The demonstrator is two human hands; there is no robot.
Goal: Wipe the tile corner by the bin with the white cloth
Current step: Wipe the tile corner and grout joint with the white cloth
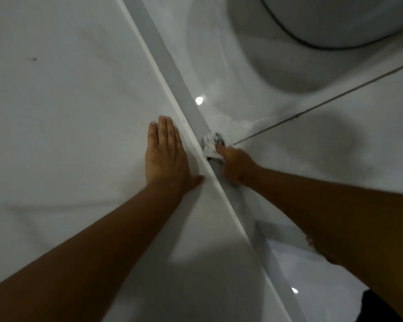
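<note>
Both bare forearms fill the lower part of the view, reaching up and inward from the 2 bottom corners. No brand, label or writing can be read anywhere.

At the end of the nearer arm, the left hand (165, 152) lies flat and fully open on the pale wall (56, 101), fingers together and pointing up the frame, thumb spread toward the edge; it holds nothing. Just beside its thumb runs a white trim strip (172, 96), and next to that a grey band (184, 89), both crossing the view diagonally from upper middle to lower right.

On the other side of that band, the right hand (236, 166) is closed around the white cloth (209, 146), fingers curled so that only the back of the hand and knuckles show. The cloth is bunched into a small crumpled wad that sticks out past the fingers, its long axis roughly following the grey band and its free end pointing up and left. It is pressed against the glossy floor tile (323, 159) right at the foot of the band, close to where a dark grout line (312, 110) slants in from the right.

Farther up, the rounded white bin (335, 19) sits at the top right, well apart from the cloth, with its shadow on the tile below it.
</note>
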